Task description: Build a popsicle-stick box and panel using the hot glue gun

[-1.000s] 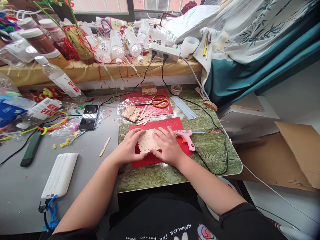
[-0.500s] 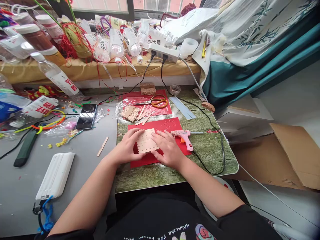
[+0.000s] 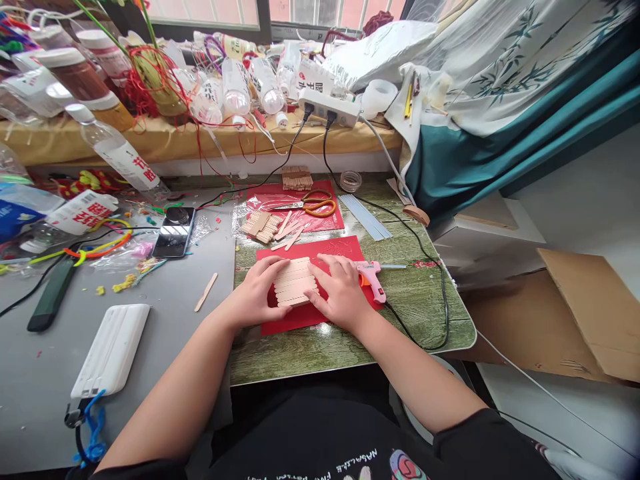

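A panel of craft sticks (image 3: 294,283) laid side by side sits over a red sheet (image 3: 280,326). My left hand (image 3: 261,291) holds its left side, fingers at the far edge and thumb along the near edge. On the right side my right hand (image 3: 340,290) grips it, with the thumb on the near right corner and the fingers by the far right corner. Just beyond my right hand lies a pink glue gun (image 3: 371,280), partly covered by that hand. Whatever is under the panel is hidden.
Beyond the panel lie scissors (image 3: 320,204), a bundle of craft sticks (image 3: 261,226), another bundle (image 3: 297,178) and pale glue sticks (image 3: 365,217). A black cord (image 3: 435,250) loops at the right. To the left are a phone (image 3: 173,231), a loose stick (image 3: 205,292) and a white power bank (image 3: 111,350).
My right hand has shifted slightly right along the panel, its thumb now on the panel's near right corner. More of the panel's right side shows. My left hand keeps its hold.
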The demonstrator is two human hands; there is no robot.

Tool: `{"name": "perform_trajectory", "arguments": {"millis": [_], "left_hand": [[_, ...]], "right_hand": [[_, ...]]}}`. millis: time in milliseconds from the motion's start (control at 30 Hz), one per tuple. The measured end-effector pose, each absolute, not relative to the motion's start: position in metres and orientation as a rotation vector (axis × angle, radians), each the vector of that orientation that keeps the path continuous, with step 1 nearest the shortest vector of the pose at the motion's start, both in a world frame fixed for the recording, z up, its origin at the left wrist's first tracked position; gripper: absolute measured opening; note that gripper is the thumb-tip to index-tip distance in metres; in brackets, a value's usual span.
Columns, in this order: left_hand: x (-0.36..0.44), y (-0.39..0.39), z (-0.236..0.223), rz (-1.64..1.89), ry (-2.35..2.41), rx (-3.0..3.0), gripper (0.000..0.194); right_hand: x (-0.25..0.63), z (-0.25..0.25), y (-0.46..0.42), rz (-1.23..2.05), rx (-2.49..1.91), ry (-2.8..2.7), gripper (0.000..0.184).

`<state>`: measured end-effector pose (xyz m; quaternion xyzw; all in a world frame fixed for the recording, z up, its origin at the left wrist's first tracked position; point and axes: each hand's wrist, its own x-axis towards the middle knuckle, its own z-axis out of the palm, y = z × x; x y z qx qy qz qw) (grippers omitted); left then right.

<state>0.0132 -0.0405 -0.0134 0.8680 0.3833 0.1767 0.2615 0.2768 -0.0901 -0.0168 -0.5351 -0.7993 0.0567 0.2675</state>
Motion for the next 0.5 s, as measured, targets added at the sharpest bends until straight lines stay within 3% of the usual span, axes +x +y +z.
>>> {"name": "perform_trajectory", "arguments": {"millis": [500], "left_hand": [[0.0128,-0.0402,-0.013,0.467,1.041,2.352,0.095]], "right_hand": [[0.2691,-0.0192,-0.0815,0.203,-1.498,-2.15,0.064]]}}
